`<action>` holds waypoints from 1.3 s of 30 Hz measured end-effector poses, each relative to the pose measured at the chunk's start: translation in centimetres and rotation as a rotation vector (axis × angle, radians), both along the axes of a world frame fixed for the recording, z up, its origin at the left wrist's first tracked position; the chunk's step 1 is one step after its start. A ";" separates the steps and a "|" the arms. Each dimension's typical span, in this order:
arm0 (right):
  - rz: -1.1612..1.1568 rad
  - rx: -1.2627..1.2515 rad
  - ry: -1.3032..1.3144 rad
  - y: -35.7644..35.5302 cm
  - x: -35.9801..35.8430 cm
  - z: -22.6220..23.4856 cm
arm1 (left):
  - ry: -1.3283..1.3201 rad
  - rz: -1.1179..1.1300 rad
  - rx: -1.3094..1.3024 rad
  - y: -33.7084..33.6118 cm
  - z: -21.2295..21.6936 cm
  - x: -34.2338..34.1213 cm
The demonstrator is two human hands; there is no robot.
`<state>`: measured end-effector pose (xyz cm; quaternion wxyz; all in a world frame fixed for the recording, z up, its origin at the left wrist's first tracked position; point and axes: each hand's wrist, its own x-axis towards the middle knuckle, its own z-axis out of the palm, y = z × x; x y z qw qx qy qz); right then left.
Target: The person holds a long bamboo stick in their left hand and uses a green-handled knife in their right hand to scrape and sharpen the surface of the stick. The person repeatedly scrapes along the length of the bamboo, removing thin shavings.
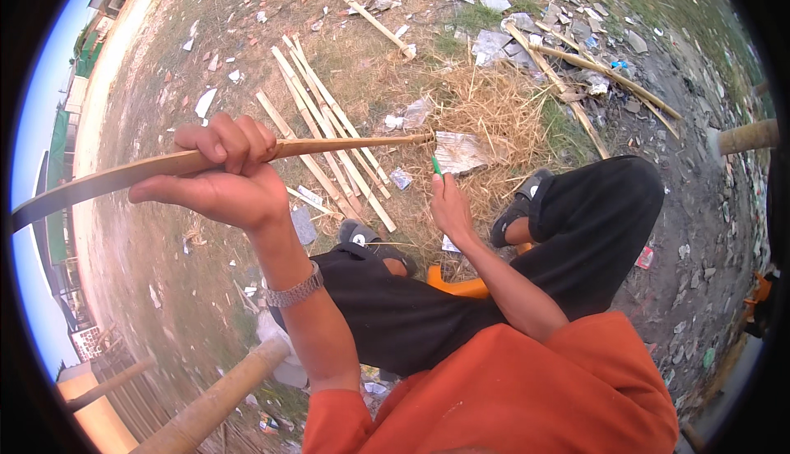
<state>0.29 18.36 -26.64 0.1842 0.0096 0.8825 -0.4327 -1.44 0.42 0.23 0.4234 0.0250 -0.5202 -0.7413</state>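
My left hand (234, 176) is raised, its fingers wrapped around a long bamboo strip (350, 145). The strip runs from the left rim of the view to a thin end in front of my knees. In my right hand (453, 210), held low between the knees, is a slim green-handled tool (437, 165). Its working end is too small to make out, close to the strip's thin end. Under that end, a weathered flat piece of wood (459, 151) lies on the ground.
Several split bamboo strips (322, 117) lie ahead to the left, and straw (502, 104) surrounds the wood. Bamboo poles (605, 66) and rubble lie at the far right. An orange plastic stool (461, 285) shows between my legs. A thick bamboo pole (218, 396) crosses the lower left.
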 end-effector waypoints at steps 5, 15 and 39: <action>0.241 -0.125 0.037 -2.0 -0.6 3.7 | -0.009 0.039 -0.028 0.1 0.0 -0.2; 0.093 0.008 0.047 -2.1 -1.6 0.7 | -0.049 0.114 0.002 0.7 0.4 -0.3; 0.042 0.085 0.137 1.3 -6.8 2.7 | 0.061 -0.138 -0.026 -0.4 0.2 0.6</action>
